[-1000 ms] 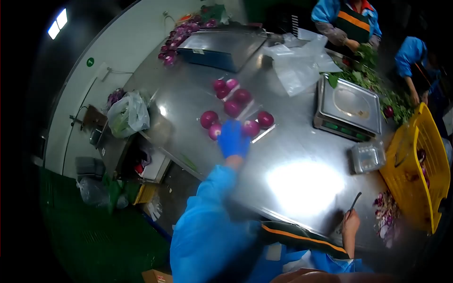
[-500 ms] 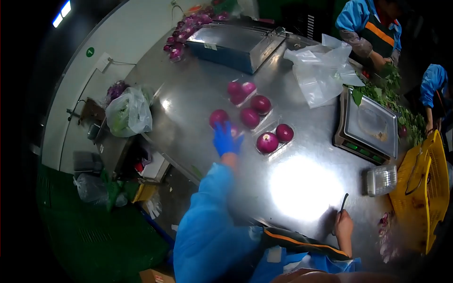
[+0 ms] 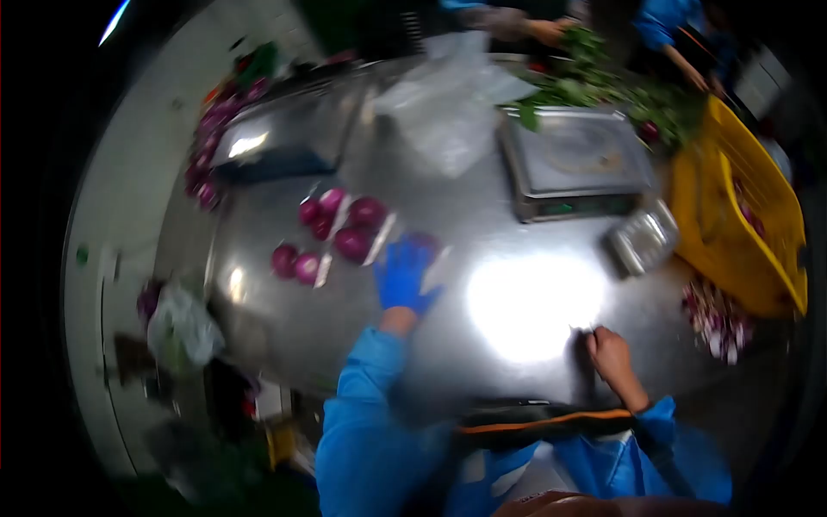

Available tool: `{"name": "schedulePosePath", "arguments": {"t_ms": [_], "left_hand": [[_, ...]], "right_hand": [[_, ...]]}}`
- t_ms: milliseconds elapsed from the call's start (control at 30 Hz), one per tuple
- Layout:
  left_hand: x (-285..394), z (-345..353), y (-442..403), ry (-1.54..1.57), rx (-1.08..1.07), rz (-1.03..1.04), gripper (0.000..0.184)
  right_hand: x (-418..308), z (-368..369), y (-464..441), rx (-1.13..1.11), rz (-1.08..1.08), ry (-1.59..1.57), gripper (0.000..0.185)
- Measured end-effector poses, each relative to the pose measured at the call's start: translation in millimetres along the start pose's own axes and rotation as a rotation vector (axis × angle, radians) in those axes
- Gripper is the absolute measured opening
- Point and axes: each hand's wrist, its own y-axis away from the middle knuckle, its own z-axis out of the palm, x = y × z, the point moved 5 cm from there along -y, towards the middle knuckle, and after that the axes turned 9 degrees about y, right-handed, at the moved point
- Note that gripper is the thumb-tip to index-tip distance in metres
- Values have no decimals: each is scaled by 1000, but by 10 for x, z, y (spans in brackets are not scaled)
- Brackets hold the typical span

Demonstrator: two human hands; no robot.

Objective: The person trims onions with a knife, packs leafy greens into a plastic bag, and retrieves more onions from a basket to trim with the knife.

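My left hand (image 3: 403,277), in a blue glove, lies with fingers stretched and thumb apart against a red onion pack (image 3: 425,244). The fingers partly cover that pack, and motion blurs it. To its left are other clear packs of red onions: a pair (image 3: 355,243), a small group (image 3: 322,212) and another pair (image 3: 295,264). My bare right hand (image 3: 610,355) is closed around a small knife (image 3: 585,330) above the steel table. Only a short dark part of the knife shows, beside the bright glare.
A scale (image 3: 575,155) stands at the back right, near greens (image 3: 594,82) and a yellow basket (image 3: 732,215). A clear plastic box (image 3: 644,239) and onion peelings (image 3: 717,320) lie before the basket. Plastic bags (image 3: 448,99) and a metal box (image 3: 289,129) are behind. Co-workers stand across.
My left hand has moved from the leftmost onion pair to the rightmost pack. The whole view has turned to the right. My right hand still grips the knife.
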Motion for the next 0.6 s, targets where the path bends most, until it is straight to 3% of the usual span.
{"name": "schedulePosePath", "arguments": {"t_ms": [233,367,400,433,500,533,600], "left_hand": [[-585,319,-224,-22,41,-283,81],[-301,96,-236,-150,24,-369,100],[-307,156,-257,-188,99,-337,108],[-124,61,-291,-137,172,-311,103],[251,-15,-352,234,408,22,80],[595,-35,-436,276,334,108,72],[1487,-4,-618,354,187,257,56]], "right_hand": [[441,-137,140,1,212,-169,30],[849,-138,255,-127,341,-1116,26],[983,-158,301,-118,347,-904,26],[1113,-197,335,-113,353,-692,26],[1300,-309,406,-93,369,-605,25],[1397,-384,430,-96,370,-560,25],[1574,-445,434,-167,444,-803,26]]}}
